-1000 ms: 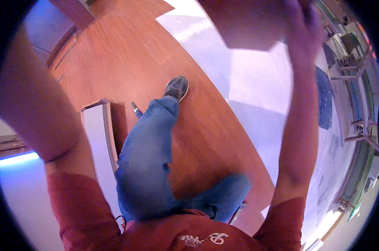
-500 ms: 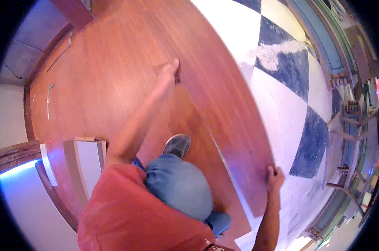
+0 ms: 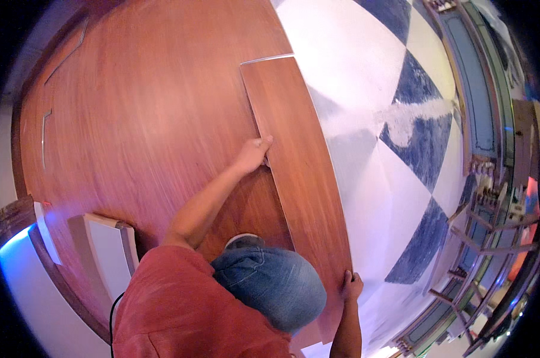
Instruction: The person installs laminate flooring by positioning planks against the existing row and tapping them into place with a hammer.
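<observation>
A long reddish-brown laminate flooring plank (image 3: 294, 137) lies tilted along the edge of the laid floor (image 3: 150, 107), with a pale gap line at its far end and a dark gap by its left side. My left hand (image 3: 255, 154) grips the plank's left edge near the middle, fingers curled round it. Close to its near end, my right hand (image 3: 353, 286) is closed on the right edge, thumb on top. The fingers under the plank are hidden. Part of the near end is hidden by my bent knee (image 3: 276, 283).
Right of the plank, black and white checkered tiles (image 3: 395, 179) carry a whitish smear. Carved blue-grey wooden furniture (image 3: 473, 89) lines the far right. A white-topped panel (image 3: 109, 250) rests on the laid floor at left, near a white block with a blue-lit edge (image 3: 37, 286).
The plank has come nearer and to the left, its far end now showing against the laid floor. Both hands moved with it, still holding its edges. My view has shifted.
</observation>
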`<move>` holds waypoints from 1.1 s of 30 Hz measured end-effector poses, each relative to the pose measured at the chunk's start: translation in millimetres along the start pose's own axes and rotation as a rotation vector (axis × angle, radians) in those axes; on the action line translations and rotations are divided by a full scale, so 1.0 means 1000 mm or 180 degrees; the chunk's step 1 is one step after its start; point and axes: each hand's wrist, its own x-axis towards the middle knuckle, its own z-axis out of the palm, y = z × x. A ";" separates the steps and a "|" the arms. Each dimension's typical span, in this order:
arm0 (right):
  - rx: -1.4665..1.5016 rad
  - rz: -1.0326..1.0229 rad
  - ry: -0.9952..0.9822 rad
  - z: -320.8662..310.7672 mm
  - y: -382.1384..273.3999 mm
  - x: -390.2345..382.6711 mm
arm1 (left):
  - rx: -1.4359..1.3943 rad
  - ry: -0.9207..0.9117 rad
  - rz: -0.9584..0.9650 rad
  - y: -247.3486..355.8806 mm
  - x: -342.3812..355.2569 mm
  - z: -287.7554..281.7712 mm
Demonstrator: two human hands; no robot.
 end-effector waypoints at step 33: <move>0.0633 0.0194 -0.0455 0.007 -0.006 0.031 | -0.0201 -0.0292 -0.0557 -0.002 0.017 -0.016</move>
